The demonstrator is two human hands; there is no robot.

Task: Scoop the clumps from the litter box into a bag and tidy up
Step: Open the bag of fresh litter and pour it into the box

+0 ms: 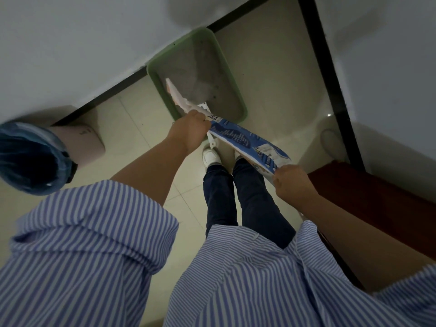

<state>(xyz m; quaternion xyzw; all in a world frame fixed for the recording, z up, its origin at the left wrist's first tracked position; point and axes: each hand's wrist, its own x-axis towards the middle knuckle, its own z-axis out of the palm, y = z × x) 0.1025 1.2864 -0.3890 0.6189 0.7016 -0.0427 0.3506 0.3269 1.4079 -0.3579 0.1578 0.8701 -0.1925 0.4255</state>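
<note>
Litter box (232,74), green and rectangular, is set on the tiled floor (132,119) against the white wall, its grey litter lying shallow and uneven. A blue and white printed bag (245,141) is held tilted over the near corner of the box. The left hand (191,128) is closed round the bag's lower, mouth end, and a pale strip, possibly the torn top, projects from it over the litter. A white handle-like piece is seen just below that hand; whether it is a scoop cannot be told. The right hand (291,182) is clenched on the bag's raised end.

Risks are judged as follows. Should the mouth drift past the rim, contents would be spilled onto the tiles, since the mouth hangs just at the box's near corner. Should either grip slacken, the bag would drop into the litter or beside the shoes (211,156). Dust may be raised if the pour is hurried.

Count: one litter box, one bag, two hands, both engaged. One pink lidded bin (87,142) stands by the wall to the left, and one blue-lined bin (30,159) nearer the camera. One dark red item (377,197) lies at the right. No clumps can be made out in the litter.
</note>
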